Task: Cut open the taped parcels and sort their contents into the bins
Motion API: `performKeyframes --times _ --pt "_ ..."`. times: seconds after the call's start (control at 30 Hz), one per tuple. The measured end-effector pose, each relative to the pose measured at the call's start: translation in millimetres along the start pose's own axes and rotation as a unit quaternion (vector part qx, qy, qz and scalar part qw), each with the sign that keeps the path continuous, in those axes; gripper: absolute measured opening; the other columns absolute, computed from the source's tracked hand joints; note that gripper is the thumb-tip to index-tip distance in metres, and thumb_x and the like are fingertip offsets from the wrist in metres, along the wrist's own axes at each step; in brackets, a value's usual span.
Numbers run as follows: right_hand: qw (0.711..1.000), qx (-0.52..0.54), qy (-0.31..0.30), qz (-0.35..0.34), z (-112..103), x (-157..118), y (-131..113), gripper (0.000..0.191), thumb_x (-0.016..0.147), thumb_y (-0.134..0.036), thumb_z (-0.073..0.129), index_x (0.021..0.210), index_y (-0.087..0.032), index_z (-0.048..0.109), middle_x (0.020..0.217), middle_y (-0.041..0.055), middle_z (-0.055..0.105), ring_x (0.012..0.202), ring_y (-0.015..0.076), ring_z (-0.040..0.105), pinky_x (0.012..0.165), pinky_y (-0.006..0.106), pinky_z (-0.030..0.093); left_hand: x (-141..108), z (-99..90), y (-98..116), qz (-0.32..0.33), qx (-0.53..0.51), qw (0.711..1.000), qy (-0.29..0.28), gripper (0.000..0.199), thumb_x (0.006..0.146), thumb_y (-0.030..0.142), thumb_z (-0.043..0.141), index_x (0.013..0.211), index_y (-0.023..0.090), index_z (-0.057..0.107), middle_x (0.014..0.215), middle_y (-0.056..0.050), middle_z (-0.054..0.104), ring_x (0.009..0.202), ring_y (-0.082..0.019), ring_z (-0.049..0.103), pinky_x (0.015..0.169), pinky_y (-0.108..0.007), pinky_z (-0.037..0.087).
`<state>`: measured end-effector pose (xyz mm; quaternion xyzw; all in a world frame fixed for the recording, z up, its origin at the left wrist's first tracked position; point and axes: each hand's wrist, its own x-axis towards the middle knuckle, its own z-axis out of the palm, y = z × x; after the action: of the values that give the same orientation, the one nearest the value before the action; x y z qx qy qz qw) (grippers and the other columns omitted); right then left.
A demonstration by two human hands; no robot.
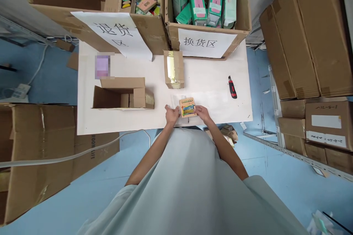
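A small square orange box (pixel 188 108) with a colourful picture on its face is near the front edge of the white table. Its right edge is pinched between the thumb and fingers of my right hand (pixel 203 113). Left of the box is my left hand (pixel 172 115), thumb and finger apart, with one tip close to the box's left edge; contact there is unclear. Something thin and clear, perhaps plastic film, shows around the box. Just beyond stands a taped brown carton (pixel 174 69). An open brown carton (pixel 140 98) lies to the left.
Two large cardboard boxes with paper signs stand at the back: the left one (pixel 149 31) holds small boxes, the right one (pixel 173 35) green boxes. A red-and-black utility knife (pixel 232 87) lies right on the table (pixel 215 77). Stacked cartons (pixel 328 123) flank the right; a cable (pixel 91 149) crosses front left.
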<state>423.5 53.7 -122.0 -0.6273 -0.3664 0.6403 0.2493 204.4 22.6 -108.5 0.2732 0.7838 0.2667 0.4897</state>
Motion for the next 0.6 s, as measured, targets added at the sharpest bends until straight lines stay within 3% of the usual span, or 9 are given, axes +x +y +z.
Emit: performKeyframes --times 0.1,0.2,0.27,0.37,0.47,0.6 --pt "1.0 0.002 0.004 -0.013 -3 -2 0 0.038 0.073 -0.048 0.085 0.1 -0.025 0.07 0.083 0.0012 0.08 0.085 0.0236 0.077 0.082 0.037 0.06 5 -7.0 1 -0.022 0.07 0.996 0.042 0.039 0.081 0.043 0.086 0.11 0.023 0.07 0.089 -0.012 0.078 0.104 -0.038 0.079 0.094 -0.044 0.056" --pt "0.999 -0.001 0.01 -0.031 -7 -3 -5 0.04 0.072 -0.051 0.084 0.099 -0.025 0.069 0.085 0.002 0.079 0.087 0.0239 0.076 0.084 0.038 0.061 3 -11.0 7 -0.006 0.108 0.993 0.045 0.02 0.077 0.035 0.082 0.079 0.027 0.064 0.071 -0.005 0.069 0.099 -0.036 0.076 0.093 -0.042 0.054" --pt "0.999 -0.006 0.021 -0.045 -12 -3 -9 0.042 0.073 -0.053 0.082 0.101 -0.025 0.068 0.087 0.0028 0.079 0.089 0.0245 0.076 0.085 0.038 0.061 -3 -14.9 15 0.012 0.12 0.992 0.049 0.021 0.079 0.033 0.077 0.07 0.027 0.059 0.069 -0.003 0.065 0.094 -0.033 0.074 0.092 -0.04 0.053" --pt "0.997 -0.017 0.048 -0.066 -23 -2 -15 0.045 0.074 -0.057 0.08 0.103 -0.025 0.065 0.087 0.0036 0.078 0.09 0.0253 0.075 0.087 0.039 0.06 -14 -29.6 32 0.06 0.134 0.986 0.078 0.019 0.08 0.033 0.074 0.069 0.026 0.06 0.087 -0.007 0.073 0.095 -0.03 0.073 0.094 -0.039 0.054" --pt "0.993 -0.036 0.081 -0.078 -34 -2 -18 0.048 0.076 -0.062 0.077 0.103 -0.025 0.062 0.085 0.0045 0.077 0.09 0.0265 0.074 0.087 0.041 0.06 -23 -60.6 54 0.119 0.14 0.978 0.101 0.015 0.082 0.034 0.075 0.074 0.024 0.067 0.098 -0.009 0.077 0.091 -0.028 0.074 0.094 -0.039 0.055" --pt "0.987 -0.07 0.118 -0.084 -41 -1 -17 0.047 0.079 -0.066 0.07 0.101 -0.026 0.06 0.084 0.0065 0.076 0.093 0.0292 0.075 0.086 0.043 0.061 -35 -124.8 82 0.12 0.056 0.988 0.076 0.02 0.08 0.041 0.083 0.08 0.022 0.076 0.077 -0.004 0.075 0.08 -0.026 0.073 0.083 -0.037 0.057"
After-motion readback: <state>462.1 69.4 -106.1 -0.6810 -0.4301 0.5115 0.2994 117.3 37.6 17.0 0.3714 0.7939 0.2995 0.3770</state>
